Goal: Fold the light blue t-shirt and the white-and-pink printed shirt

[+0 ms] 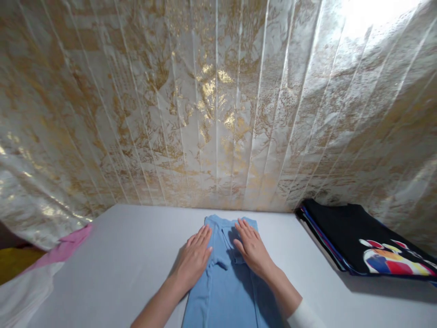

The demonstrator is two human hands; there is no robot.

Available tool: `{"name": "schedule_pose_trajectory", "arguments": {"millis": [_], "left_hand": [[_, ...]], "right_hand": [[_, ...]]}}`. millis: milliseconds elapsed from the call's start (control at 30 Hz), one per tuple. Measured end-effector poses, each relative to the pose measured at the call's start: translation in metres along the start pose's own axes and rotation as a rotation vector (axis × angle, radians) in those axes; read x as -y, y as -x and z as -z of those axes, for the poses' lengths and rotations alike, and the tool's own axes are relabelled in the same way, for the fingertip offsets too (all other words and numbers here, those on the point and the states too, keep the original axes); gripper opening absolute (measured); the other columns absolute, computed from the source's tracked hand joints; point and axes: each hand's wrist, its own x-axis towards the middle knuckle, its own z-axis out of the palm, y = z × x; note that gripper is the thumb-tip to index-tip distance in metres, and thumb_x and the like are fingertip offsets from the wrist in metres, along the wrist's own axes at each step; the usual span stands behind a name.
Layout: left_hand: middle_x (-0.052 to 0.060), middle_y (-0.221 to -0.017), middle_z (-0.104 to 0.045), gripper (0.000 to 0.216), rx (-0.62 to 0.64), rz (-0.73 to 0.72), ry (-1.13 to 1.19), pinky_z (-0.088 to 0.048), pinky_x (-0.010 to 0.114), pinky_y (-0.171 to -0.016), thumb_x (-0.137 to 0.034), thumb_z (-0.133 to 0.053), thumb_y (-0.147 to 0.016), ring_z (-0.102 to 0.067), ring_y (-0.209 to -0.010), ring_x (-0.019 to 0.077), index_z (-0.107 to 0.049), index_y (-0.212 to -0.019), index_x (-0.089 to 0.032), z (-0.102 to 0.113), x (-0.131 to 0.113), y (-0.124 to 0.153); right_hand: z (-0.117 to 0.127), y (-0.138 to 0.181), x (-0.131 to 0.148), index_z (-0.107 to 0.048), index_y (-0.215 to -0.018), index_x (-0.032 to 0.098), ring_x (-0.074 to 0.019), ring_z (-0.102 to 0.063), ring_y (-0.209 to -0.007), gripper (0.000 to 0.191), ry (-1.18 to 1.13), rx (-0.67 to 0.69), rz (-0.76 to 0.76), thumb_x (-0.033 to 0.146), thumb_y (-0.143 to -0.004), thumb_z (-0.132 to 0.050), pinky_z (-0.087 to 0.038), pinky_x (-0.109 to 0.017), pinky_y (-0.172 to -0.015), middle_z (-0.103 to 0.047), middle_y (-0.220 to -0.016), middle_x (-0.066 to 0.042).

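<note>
Fabric closest to you is that light blue garment (230, 298), looks like trousers, laid lengthwise on the white bench (133, 259) right in front of you, its near end running out of view at the bottom. On your right you've got a bit of white sleeve (303, 316) showing on the forearm.

Your left hand (195, 258) is open and flat along the garment's left edge, fingers nearly together and pointing away from you. Your right hand (253, 249) is open too, palm down over the upper right part, fingers a little apart and thumb out toward the middle. Neither one's gripping anything, you're just resting on the cloth. There's a small bunched fold between them, and the waist end sits just past your fingertips.

Over to your left there's some white cloth (29, 296), then pink cloth (66, 248) and a yellow piece (17, 263) beside it. Well off to your right is a folded stack of clothes (327, 232), black on top with a colourful print (392, 263).

Behind it all you've got a creased gold-and-silver sheet (205, 118), with glare up in the right corner.
</note>
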Motion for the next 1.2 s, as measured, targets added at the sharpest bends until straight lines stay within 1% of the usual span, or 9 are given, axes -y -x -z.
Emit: {"name": "schedule_pose_trajectory", "arguments": {"millis": [133,233,333,467,567,667,933,1100,1200], "left_hand": [[0.009,-0.153,-0.031,0.05,0.034,-0.048,-0.047,-0.032,0.039,-0.112,-0.034,-0.036,-0.101,-0.029,-0.141,0.021,-0.033,-0.147,-0.016,0.0,0.001,0.023],[0.009,-0.154,-0.028,0.05,-0.02,-0.046,-0.084,-0.032,0.04,-0.112,-0.029,-0.035,-0.101,-0.027,-0.142,0.0208,-0.029,-0.149,-0.014,0.007,-0.001,0.036],[0.009,-0.154,-0.028,0.051,-0.07,-0.079,-0.114,-0.034,0.04,-0.111,-0.027,-0.037,-0.1,-0.029,-0.142,0.0209,-0.028,-0.149,-0.015,0.008,-0.005,0.052],[0.007,-0.152,-0.034,0.051,-0.022,-0.144,-0.122,-0.038,0.04,-0.108,-0.035,-0.042,-0.099,-0.036,-0.138,0.0208,-0.032,-0.147,-0.019,0.004,-0.017,0.071],[0.006,-0.151,-0.036,0.051,0.035,-0.136,-0.117,-0.039,0.04,-0.107,-0.038,-0.045,-0.098,-0.038,-0.137,0.0218,-0.035,-0.146,-0.024,0.008,-0.023,0.074],[0.006,-0.151,-0.036,0.047,0.0,-0.138,-0.112,-0.038,0.04,-0.106,-0.04,-0.043,-0.099,-0.037,-0.137,0.0226,-0.038,-0.145,-0.028,0.013,-0.027,0.077],[0.012,-0.15,-0.037,0.075,-0.145,-0.255,-0.221,-0.035,0.032,-0.104,-0.048,-0.043,-0.097,-0.039,-0.136,0.0229,-0.006,-0.153,-0.014,0.005,-0.041,0.125],[0.01,-0.142,-0.05,0.08,-0.222,-0.319,-0.305,-0.034,0.026,-0.1,-0.056,-0.039,-0.096,-0.047,-0.128,0.0198,-0.002,-0.153,-0.015,0.008,-0.041,0.149],[0.009,-0.143,-0.049,0.081,-0.207,-0.331,-0.327,-0.032,0.027,-0.101,-0.055,-0.041,-0.095,-0.045,-0.129,0.0196,-0.003,-0.153,-0.013,0.007,-0.044,0.154]], "right_hand": [[0.001,0.019,0.017,-0.038,-0.146,0.01,-0.0267,-0.019,-0.144,0.061,0.098,0.131,-0.035,0.045,-0.096,-0.043,-0.023,-0.045,-0.116,-0.026,-0.155,-0.012],[0.013,0.022,0.03,-0.036,-0.147,0.012,-0.0255,-0.018,-0.145,0.06,0.098,0.157,-0.031,0.045,-0.097,-0.041,-0.022,-0.044,-0.117,-0.023,-0.155,-0.011],[0.024,0.025,0.047,-0.031,-0.149,0.013,-0.0231,-0.017,-0.145,0.059,0.048,0.19,0.057,0.043,-0.098,-0.038,-0.022,-0.043,-0.117,-0.019,-0.156,-0.009],[0.022,0.035,0.067,-0.029,-0.15,0.014,-0.0225,-0.019,-0.144,0.06,-0.013,0.306,0.233,0.042,-0.097,-0.041,-0.022,-0.042,-0.117,-0.019,-0.156,-0.009],[0.019,0.038,0.074,-0.031,-0.149,0.011,-0.0238,-0.021,-0.144,0.062,-0.007,0.342,0.256,0.04,-0.095,-0.045,-0.02,-0.043,-0.118,-0.023,-0.155,-0.012],[0.023,0.037,0.077,-0.033,-0.148,0.011,-0.0245,-0.022,-0.143,0.06,-0.008,0.335,0.248,0.036,-0.094,-0.046,-0.021,-0.043,-0.117,-0.024,-0.154,-0.012],[0.021,0.046,0.079,-0.031,-0.149,0.011,-0.0216,-0.019,-0.144,0.06,-0.062,0.371,0.278,0.031,-0.094,-0.045,-0.02,-0.04,-0.118,-0.022,-0.156,-0.01],[0.015,0.045,0.08,-0.031,-0.149,0.011,-0.0214,-0.019,-0.145,0.058,-0.1,0.362,0.266,0.035,-0.097,-0.041,-0.018,-0.04,-0.119,-0.023,-0.156,-0.01],[0.007,0.041,0.083,-0.031,-0.149,0.012,-0.021,-0.018,-0.145,0.058,-0.114,0.353,0.248,0.037,-0.097,-0.039,-0.018,-0.04,-0.119,-0.021,-0.156,-0.009]]}}
